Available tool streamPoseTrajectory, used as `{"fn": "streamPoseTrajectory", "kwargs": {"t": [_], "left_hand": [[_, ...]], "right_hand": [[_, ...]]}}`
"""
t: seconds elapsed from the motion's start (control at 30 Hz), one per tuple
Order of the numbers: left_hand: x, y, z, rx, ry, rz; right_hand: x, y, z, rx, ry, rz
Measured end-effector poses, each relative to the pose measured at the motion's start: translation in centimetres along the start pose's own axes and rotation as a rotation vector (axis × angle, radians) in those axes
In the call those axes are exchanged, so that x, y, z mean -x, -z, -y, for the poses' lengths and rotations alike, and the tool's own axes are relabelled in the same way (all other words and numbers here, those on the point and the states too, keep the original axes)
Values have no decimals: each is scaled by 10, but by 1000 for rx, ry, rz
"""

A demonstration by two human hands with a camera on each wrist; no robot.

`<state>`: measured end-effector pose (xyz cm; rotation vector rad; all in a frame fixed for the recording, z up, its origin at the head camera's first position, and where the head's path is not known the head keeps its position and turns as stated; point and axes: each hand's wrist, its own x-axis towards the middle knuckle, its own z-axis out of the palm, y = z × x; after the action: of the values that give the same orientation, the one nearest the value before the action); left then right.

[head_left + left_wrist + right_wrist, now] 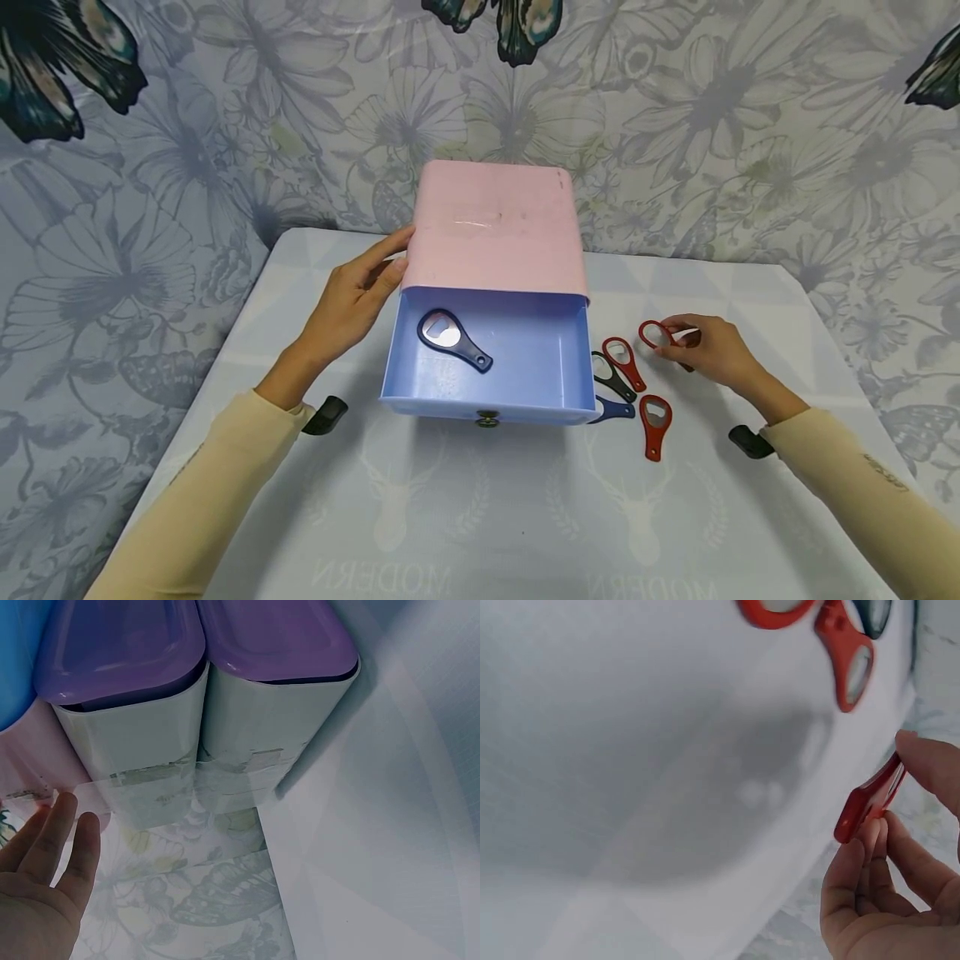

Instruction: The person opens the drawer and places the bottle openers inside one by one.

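My left hand [348, 304] rests its extended fingers against the left side of a pink drawer unit [498, 233]. A light blue drawer [540, 358] is pulled out at its front, and a dark blue bottle opener [470, 350] lies inside. To the right, my right hand [708, 350] pinches a red bottle opener [861, 806] between thumb and fingers, raised over the table. Near it lie two more red openers, one upper [632, 375] and one lower [655, 433], plus a dark green opener [617, 383] and a blue opener [619, 410] partly hidden by the drawer.
A pale printed table [487, 508] carries everything, with a floral wall [697, 167] close behind it. Stacked purple-topped, pale drawer sections [135, 742] fill the upper left wrist view. A small knob [487, 418] sticks out from the drawer front.
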<state>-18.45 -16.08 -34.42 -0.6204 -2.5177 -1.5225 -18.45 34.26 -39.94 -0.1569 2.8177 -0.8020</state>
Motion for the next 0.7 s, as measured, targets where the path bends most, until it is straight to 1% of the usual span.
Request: {"fn": "streamPoseTrajectory", "kwargs": {"t": [0.27,0.37,0.6,0.7], "left_hand": [[0,-1,0,1,8,-1],[0,-1,1,-1,5,-3],[0,-1,1,1,-2,-1],[-1,-1,1,1,-5,-2]], "right_hand": [[7,14,17,-23,39,-50],[8,17,25,-27,66,-68],[16,27,51,-31,135,-89],[19,30,64,-21,145,-99]]}}
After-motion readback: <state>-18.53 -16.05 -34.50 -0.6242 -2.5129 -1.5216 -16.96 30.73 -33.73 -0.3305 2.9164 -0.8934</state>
